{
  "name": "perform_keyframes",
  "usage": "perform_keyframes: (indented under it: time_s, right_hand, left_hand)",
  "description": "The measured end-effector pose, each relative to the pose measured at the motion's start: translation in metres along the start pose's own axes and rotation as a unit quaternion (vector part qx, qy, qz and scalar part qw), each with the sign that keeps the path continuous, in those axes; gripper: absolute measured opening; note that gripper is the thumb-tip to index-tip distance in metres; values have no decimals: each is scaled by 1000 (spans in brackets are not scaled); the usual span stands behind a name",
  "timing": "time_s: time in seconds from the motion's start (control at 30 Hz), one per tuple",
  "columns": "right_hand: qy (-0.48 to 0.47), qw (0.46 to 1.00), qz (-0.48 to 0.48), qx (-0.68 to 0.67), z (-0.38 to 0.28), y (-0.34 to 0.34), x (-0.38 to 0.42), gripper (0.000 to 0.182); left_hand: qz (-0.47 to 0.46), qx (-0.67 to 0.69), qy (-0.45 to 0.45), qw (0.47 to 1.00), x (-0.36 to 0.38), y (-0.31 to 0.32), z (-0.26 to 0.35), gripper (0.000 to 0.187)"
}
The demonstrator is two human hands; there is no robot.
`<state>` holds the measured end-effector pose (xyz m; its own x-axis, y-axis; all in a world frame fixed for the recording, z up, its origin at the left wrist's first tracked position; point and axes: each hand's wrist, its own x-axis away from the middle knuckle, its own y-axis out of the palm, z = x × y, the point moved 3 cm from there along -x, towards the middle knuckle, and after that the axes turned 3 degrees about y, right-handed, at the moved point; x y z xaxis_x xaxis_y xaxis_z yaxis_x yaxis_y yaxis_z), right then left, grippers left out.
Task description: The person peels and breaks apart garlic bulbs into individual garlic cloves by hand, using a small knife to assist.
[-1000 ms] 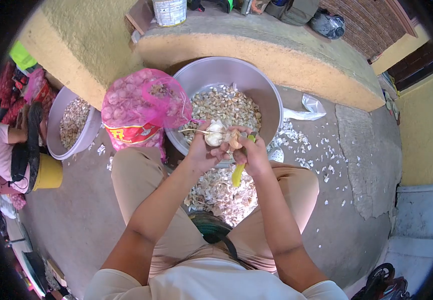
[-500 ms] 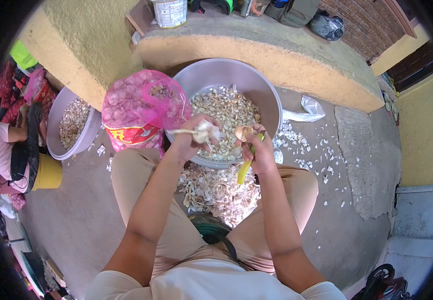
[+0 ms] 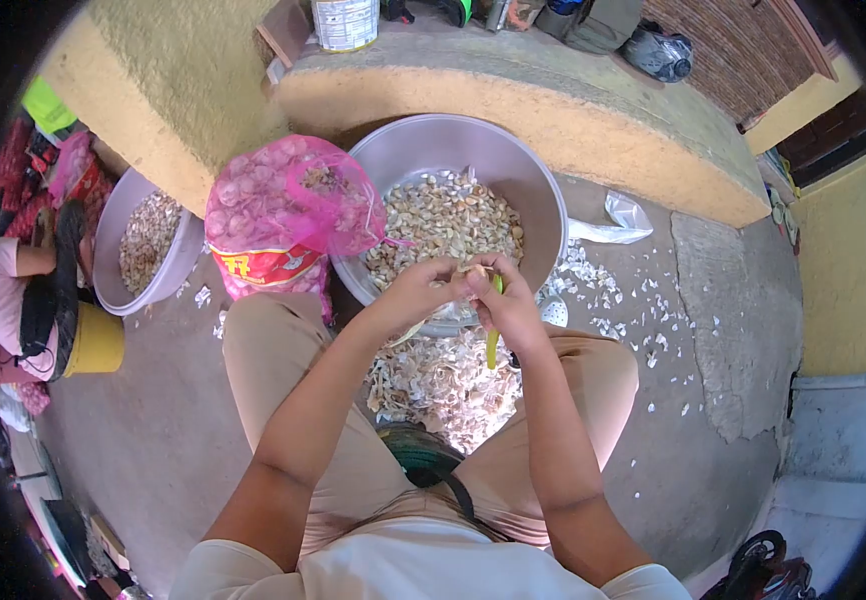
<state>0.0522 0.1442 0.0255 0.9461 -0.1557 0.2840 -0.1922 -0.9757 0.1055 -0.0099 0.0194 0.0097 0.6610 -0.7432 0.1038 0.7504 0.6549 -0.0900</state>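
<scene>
Over the near rim of a large grey basin [image 3: 543, 190], my two hands meet. My left hand [image 3: 421, 292] is closed around a garlic bulb, mostly hidden, with a pale stem showing below the palm. Between the fingertips of both hands is a garlic clove [image 3: 470, 270]. My right hand [image 3: 509, 308] grips a small knife with a yellow-green handle [image 3: 493, 350]; its blade is not visible. Many loose garlic cloves [image 3: 443, 220] lie in the basin. Below, between my legs, sits a heap of garlic skins [image 3: 443, 385].
A pink net bag of garlic bulbs [image 3: 263, 200] stands left of the basin. Further left, a person [image 3: 18, 290] sits beside another basin [image 3: 178, 265] and a yellow bucket [image 3: 98, 340]. Right of the basin are a plastic bag [image 3: 623, 220] and scattered skins. A low ledge [image 3: 513, 110] runs behind.
My left hand has moved right to meet my right hand, and its fingers now touch the clove there. The garlic bulb has turned mostly out of sight. The knife handle hangs more upright.
</scene>
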Motion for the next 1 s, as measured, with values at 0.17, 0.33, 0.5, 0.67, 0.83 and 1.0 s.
perform_keyframes:
  time_s: [0.17,0.33,0.5,0.67,0.83,1.0]
  right_hand:
    - [12,993,1,-115,3,-3,-3,13]
    - [56,988,-3,-141,11,-1,-3,16]
    - [180,925,180,-281,70,-12,-21,19]
    - [126,961,142,-201,25,-31,-22,14]
    - [87,967,182,-158,28,-35,-27,18]
    - [92,964,189,-165,30,-53,-29,19]
  left_hand:
    - [-49,83,-46,994,6,-1,3,27]
    - [-20,125,-60,990,7,4,6,25]
    - [157,25,-57,986,-6,17,-74,21]
    - [221,8,-18,975,-22,-25,-79,25]
    - [210,1,-63,976,-33,-12,-88,26]
    - [339,66,2,939,-39,-16,-102,43]
